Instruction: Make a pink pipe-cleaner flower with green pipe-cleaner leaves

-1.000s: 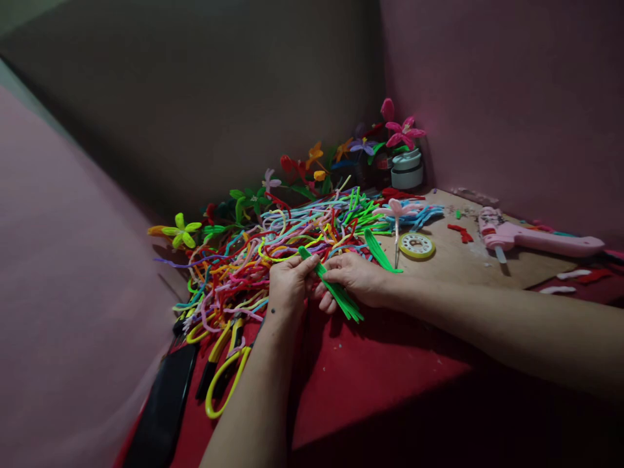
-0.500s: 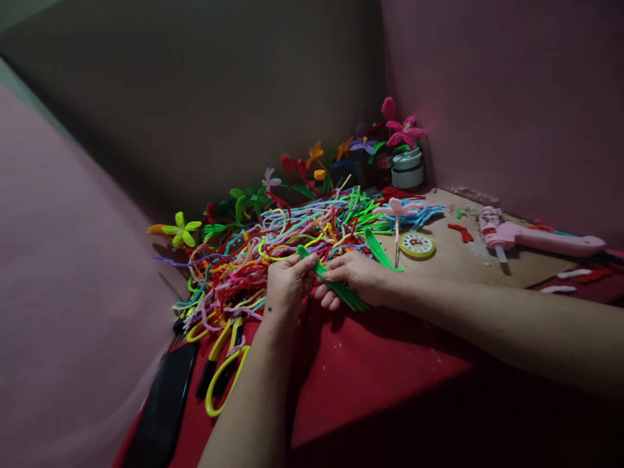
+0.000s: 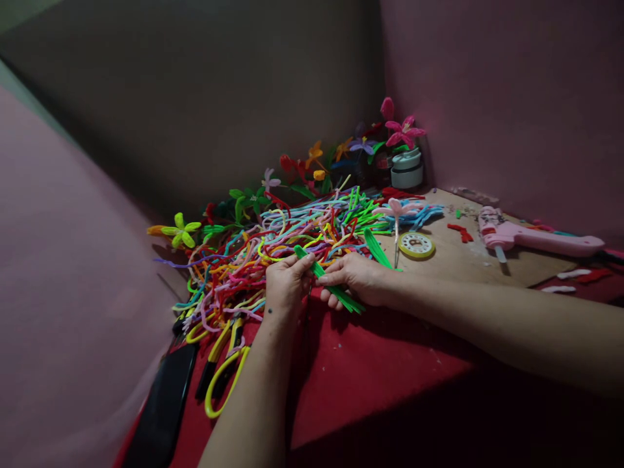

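Note:
Between my two hands lies a slanting bundle of green pipe cleaners (image 3: 345,299). My left hand (image 3: 286,281) pinches its upper left end between thumb and fingers. My right hand (image 3: 355,278) grips it farther down, its fingers curled around the strips, whose lower ends stick out below. Behind my right wrist rests another green leaf shape (image 3: 375,248). A big tangled pile of coloured pipe cleaners (image 3: 244,266) spreads just beyond my hands. Beside it, a pale pink flower (image 3: 396,209) stands near a yellow-rimmed round spool (image 3: 416,246).
A pink glue gun (image 3: 546,239) lies on a board (image 3: 448,260) at the right. Yellow-handled scissors (image 3: 209,396) and a black phone-like object (image 3: 160,406) are at the left on red cloth (image 3: 351,377). Handmade flowers (image 3: 404,132) line the back.
The lower ends of the green bundle have shifted slightly left, and my right-hand fingers have moved a little along it. Both hands still hold it.

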Action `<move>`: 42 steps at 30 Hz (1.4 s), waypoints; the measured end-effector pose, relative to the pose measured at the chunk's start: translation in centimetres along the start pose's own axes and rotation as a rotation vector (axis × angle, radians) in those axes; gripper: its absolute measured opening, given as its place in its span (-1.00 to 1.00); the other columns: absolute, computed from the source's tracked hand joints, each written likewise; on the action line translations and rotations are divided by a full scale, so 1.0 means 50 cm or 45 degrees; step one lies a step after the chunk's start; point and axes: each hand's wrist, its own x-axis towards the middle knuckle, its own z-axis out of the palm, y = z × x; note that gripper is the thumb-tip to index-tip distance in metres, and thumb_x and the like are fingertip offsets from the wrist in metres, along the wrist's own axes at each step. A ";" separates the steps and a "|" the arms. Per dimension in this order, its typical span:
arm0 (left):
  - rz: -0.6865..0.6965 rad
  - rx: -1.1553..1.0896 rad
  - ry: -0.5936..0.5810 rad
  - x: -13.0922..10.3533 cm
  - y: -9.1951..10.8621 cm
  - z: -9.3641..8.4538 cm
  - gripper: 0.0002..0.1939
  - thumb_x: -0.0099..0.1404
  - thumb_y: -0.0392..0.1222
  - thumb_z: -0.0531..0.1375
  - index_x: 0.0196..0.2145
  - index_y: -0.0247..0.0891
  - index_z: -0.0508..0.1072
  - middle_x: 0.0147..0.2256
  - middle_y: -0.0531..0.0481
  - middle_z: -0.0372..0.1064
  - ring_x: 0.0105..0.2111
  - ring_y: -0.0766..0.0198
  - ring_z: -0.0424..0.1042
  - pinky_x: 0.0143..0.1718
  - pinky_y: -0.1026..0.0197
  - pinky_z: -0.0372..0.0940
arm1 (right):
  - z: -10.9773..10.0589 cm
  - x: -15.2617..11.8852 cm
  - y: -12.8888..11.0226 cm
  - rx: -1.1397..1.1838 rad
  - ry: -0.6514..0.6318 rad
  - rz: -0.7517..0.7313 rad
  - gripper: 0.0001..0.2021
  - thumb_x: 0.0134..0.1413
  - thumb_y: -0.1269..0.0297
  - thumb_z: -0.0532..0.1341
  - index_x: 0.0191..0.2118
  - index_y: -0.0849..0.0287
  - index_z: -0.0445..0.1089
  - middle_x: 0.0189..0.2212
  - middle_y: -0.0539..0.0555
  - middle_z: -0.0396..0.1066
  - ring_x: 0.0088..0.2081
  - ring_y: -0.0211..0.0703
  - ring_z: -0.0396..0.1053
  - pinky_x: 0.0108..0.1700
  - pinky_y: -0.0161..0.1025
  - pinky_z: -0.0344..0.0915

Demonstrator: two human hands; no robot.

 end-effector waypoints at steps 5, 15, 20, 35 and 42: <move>-0.005 0.003 0.056 -0.004 0.003 0.006 -0.71 -0.11 -0.19 0.30 -0.67 -0.30 0.22 -0.80 0.21 0.02 -0.82 0.55 -0.07 -0.78 0.39 -0.20 | 0.004 -0.006 -0.005 -0.042 0.006 0.010 -0.87 -0.01 0.52 0.10 -0.50 0.38 0.34 -0.63 0.12 0.42 -0.65 -0.25 0.38 -0.58 -0.34 0.38; 0.023 0.041 0.035 -0.010 0.008 0.005 -0.69 -0.04 -0.17 0.26 -0.68 -0.29 0.19 -0.81 0.21 -0.02 -0.82 0.54 -0.10 -0.79 0.38 -0.24 | -0.003 -0.001 0.002 0.002 0.060 -0.040 -0.98 -0.13 0.53 0.19 -0.49 0.33 0.34 -0.60 0.08 0.43 -0.63 -0.23 0.39 -0.61 -0.36 0.35; 0.029 0.029 0.004 -0.008 0.005 0.004 -0.71 -0.03 -0.19 0.26 -0.67 -0.30 0.20 -0.80 0.21 -0.01 -0.82 0.54 -0.10 -0.78 0.38 -0.23 | 0.002 -0.005 -0.003 -0.007 0.078 -0.020 -0.94 -0.08 0.53 0.17 -0.52 0.35 0.33 -0.62 0.09 0.41 -0.65 -0.25 0.37 -0.66 -0.40 0.29; -0.063 -0.137 -0.017 -0.004 0.007 -0.001 -0.73 -0.08 -0.25 0.28 -0.64 -0.30 0.20 -0.79 0.24 -0.03 -0.81 0.57 -0.13 -0.80 0.42 -0.25 | 0.001 -0.006 -0.005 -0.036 0.063 0.054 -0.93 -0.05 0.53 0.15 -0.49 0.37 0.34 -0.62 0.12 0.42 -0.62 -0.21 0.40 -0.57 -0.33 0.38; 0.013 -0.137 0.100 -0.003 0.018 -0.005 -0.72 -0.14 -0.28 0.31 -0.63 -0.31 0.21 -0.77 0.23 0.01 -0.80 0.57 -0.10 -0.80 0.43 -0.21 | 0.000 -0.005 -0.002 -0.053 0.057 0.089 -0.93 -0.05 0.54 0.13 -0.49 0.37 0.33 -0.64 0.11 0.41 -0.64 -0.23 0.39 -0.58 -0.34 0.37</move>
